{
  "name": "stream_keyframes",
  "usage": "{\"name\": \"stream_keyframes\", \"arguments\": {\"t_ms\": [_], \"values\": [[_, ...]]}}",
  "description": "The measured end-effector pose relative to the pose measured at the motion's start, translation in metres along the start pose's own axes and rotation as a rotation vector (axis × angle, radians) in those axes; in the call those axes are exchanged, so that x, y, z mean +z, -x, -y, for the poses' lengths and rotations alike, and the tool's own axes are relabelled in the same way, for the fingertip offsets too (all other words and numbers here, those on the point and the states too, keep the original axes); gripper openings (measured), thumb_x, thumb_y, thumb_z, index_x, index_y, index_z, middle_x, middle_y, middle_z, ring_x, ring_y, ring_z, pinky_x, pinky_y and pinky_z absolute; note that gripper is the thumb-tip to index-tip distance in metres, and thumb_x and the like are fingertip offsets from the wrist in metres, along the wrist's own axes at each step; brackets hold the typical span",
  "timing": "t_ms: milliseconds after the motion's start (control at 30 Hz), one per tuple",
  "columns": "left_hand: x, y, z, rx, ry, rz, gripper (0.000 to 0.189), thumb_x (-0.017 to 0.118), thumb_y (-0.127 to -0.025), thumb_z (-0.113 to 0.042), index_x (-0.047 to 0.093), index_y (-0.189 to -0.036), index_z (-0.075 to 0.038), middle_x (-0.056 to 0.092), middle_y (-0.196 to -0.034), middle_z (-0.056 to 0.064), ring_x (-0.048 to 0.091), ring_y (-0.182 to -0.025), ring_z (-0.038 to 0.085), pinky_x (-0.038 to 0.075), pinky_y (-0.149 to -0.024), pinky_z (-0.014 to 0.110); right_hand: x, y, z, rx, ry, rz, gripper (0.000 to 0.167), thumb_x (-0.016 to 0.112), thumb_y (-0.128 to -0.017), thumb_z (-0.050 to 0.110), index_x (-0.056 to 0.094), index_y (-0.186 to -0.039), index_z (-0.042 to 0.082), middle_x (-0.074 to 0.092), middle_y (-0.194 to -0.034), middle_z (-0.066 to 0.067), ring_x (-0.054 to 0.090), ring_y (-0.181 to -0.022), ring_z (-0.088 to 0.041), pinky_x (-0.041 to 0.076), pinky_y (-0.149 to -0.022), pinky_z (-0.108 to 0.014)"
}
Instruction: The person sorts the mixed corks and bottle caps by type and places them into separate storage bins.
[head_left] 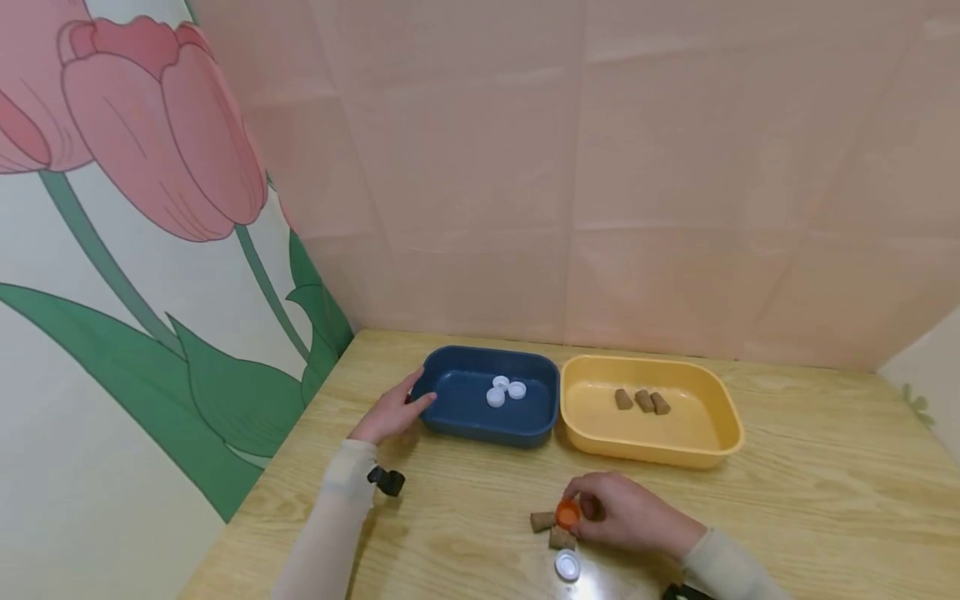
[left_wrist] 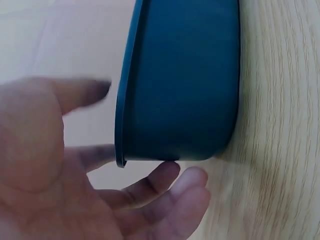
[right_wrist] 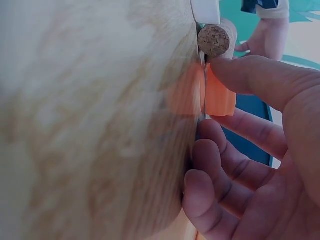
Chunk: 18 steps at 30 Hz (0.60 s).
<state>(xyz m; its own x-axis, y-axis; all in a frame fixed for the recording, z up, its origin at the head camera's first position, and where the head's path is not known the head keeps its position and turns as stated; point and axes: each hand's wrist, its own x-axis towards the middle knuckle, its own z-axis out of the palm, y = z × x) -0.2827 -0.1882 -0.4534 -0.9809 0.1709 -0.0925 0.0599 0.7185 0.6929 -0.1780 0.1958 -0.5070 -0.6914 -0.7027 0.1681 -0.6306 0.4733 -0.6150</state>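
My right hand (head_left: pixel 626 508) pinches an orange bottle cap (head_left: pixel 567 514) between thumb and forefinger, low over the table; its other fingertips rest on the tabletop in the right wrist view. Close by the cap lie two corks, one to its left (head_left: pixel 542 522) and one just below (head_left: pixel 562 538). A white bottle cap (head_left: pixel 567 566) lies nearer me. At the left end of a blue tray (head_left: pixel 457 404), my left hand (head_left: pixel 390 412) has its fingers loosely bent against the outer wall, thumb apart from the rim. Three white caps (head_left: pixel 496 397) sit inside that tray.
A yellow tray (head_left: pixel 693 425) stands right beside the blue one and holds three corks (head_left: pixel 624 400). Both trays are toward the back of the wooden table (head_left: pixel 810 492), before a pink-covered wall (head_left: pixel 465 167). A tulip-patterned wall (head_left: pixel 97 350) borders the left side.
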Motion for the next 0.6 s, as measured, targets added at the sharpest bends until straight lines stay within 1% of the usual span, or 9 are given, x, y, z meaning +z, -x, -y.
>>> {"name": "stream_keyframes", "arguments": {"t_ms": [67,133,200,267,333,367,433,567,600], "values": [[-0.001,0.001,-0.001,0.005,-0.009,0.026,0.082,0.061,-0.096,-0.051,0.022,-0.161,-0.019,0.032,-0.159,0.019,0.046,-0.135,0.037,0.046,-0.103,0.052,-0.001,0.001,0.000,0.004,-0.012,0.001,0.016,0.077,-0.088,0.026,0.068,-0.101,0.024,0.052,-0.072,0.018,0.050,-0.065,0.002,0.043,-0.058,-0.018],[-0.001,0.002,-0.001,0.003,-0.009,0.049,0.091,0.066,-0.092,-0.054,0.020,-0.161,-0.018,0.029,-0.161,0.018,0.045,-0.135,0.036,0.045,-0.104,0.052,-0.001,0.001,0.001,0.008,-0.019,0.001,0.016,0.077,-0.088,0.025,0.068,-0.101,0.024,0.052,-0.072,0.017,0.050,-0.065,0.002,0.043,-0.057,-0.018],[-0.001,0.002,-0.002,0.007,-0.023,0.052,0.095,0.069,-0.090,-0.053,0.018,-0.162,-0.017,0.030,-0.161,0.018,0.048,-0.132,0.034,0.044,-0.105,0.051,-0.001,0.001,0.001,0.019,-0.025,0.003,0.017,0.077,-0.087,0.024,0.068,-0.101,0.025,0.053,-0.072,0.017,0.050,-0.064,0.002,0.043,-0.056,-0.018],[0.000,0.003,-0.004,0.004,-0.033,0.058,0.097,0.071,-0.089,-0.051,0.017,-0.162,-0.017,0.030,-0.160,0.018,0.052,-0.123,0.032,0.047,-0.099,0.047,-0.002,0.002,0.001,0.033,-0.027,0.007,0.018,0.077,-0.087,0.023,0.068,-0.102,0.026,0.054,-0.072,0.017,0.050,-0.064,0.002,0.044,-0.055,-0.019],[0.000,0.003,-0.004,-0.005,-0.028,0.065,0.098,0.072,-0.089,-0.050,0.016,-0.162,-0.018,0.031,-0.160,0.019,0.059,-0.111,0.031,0.050,-0.090,0.043,-0.003,0.001,0.002,0.043,-0.020,0.006,0.018,0.077,-0.087,0.025,0.068,-0.102,0.026,0.055,-0.072,0.017,0.051,-0.063,0.002,0.044,-0.055,-0.019],[-0.001,0.003,-0.005,-0.007,-0.030,0.064,0.098,0.072,-0.088,-0.050,0.015,-0.162,-0.018,0.031,-0.160,0.019,0.059,-0.109,0.030,0.050,-0.088,0.041,-0.004,0.001,0.002,0.049,-0.023,0.008,0.018,0.077,-0.087,0.026,0.068,-0.103,0.026,0.055,-0.073,0.017,0.051,-0.064,0.002,0.045,-0.056,-0.019],[-0.001,0.003,-0.005,-0.021,-0.012,0.076,0.101,0.073,-0.087,-0.051,0.014,-0.162,-0.019,0.033,-0.159,0.019,0.063,-0.097,0.032,0.051,-0.078,0.038,-0.007,0.001,0.002,0.061,-0.030,0.011,0.018,0.077,-0.088,0.027,0.068,-0.104,0.025,0.056,-0.074,0.016,0.051,-0.065,0.002,0.045,-0.056,-0.020],[-0.001,0.002,-0.006,-0.047,0.015,0.101,0.107,0.077,-0.084,-0.050,0.011,-0.163,-0.021,0.032,-0.158,0.020,0.061,-0.087,0.031,0.050,-0.068,0.034,-0.012,0.002,0.003,0.060,-0.040,-0.001,0.019,0.076,-0.089,0.027,0.068,-0.105,0.023,0.057,-0.075,0.016,0.052,-0.066,0.002,0.046,-0.056,-0.021],[0.000,0.002,-0.006,-0.057,0.032,0.111,0.108,0.078,-0.084,-0.049,0.010,-0.163,-0.021,0.032,-0.158,0.020,0.060,-0.079,0.031,0.049,-0.064,0.034,-0.013,0.002,0.003,0.057,-0.039,-0.008,0.019,0.077,-0.088,0.026,0.068,-0.105,0.022,0.057,-0.075,0.016,0.053,-0.066,0.002,0.046,-0.056,-0.021]]}}
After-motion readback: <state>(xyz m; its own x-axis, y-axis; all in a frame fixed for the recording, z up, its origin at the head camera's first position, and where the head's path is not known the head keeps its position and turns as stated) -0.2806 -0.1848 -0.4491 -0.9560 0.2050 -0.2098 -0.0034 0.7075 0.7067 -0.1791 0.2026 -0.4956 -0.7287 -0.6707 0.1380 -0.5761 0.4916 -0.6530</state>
